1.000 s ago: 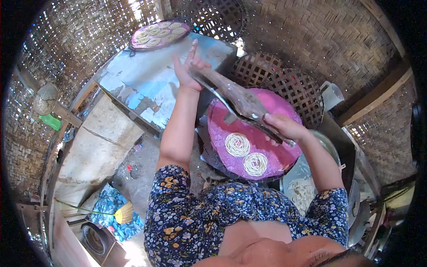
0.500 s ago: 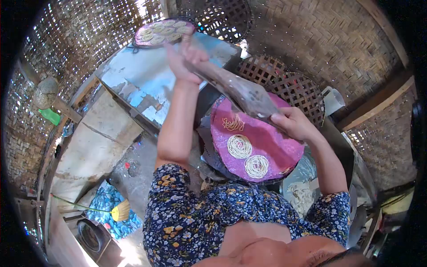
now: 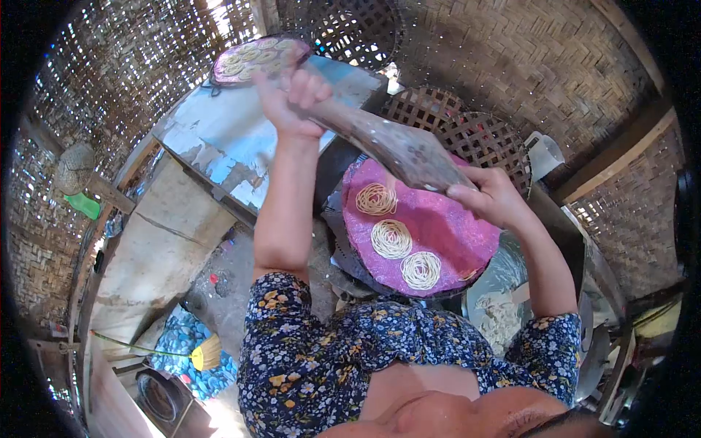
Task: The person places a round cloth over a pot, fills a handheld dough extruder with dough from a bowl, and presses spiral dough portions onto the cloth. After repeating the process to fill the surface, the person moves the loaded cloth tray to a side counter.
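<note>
I hold a long, worn wooden dough press (image 3: 398, 150) slantwise over a round pink tray (image 3: 453, 252). My left hand (image 3: 298, 106) is closed round its far left end, thumb sticking out. At the other end, my right hand (image 3: 493, 197) has its fingers wrapped round the wood. Thin pale strands hang from beneath the press onto a yellowish noodle coil (image 3: 375, 199) on the tray. Closer to me lie two finished-looking round coils, a middle coil (image 3: 391, 239) and a front coil (image 3: 420, 271). The underside of the press is hidden.
On the peeling blue-white table (image 3: 212, 124) at the left back sits another pink tray (image 3: 226, 73) with several coils. Woven baskets (image 3: 485, 146) and a white jug (image 3: 545, 155) stand behind the tray. A basin with pale dough (image 3: 496, 317) is at my right.
The strands under the press have gone from a few loose loops to a fuller round coil. Both hands keep hold of the press, which has shifted only slightly.
</note>
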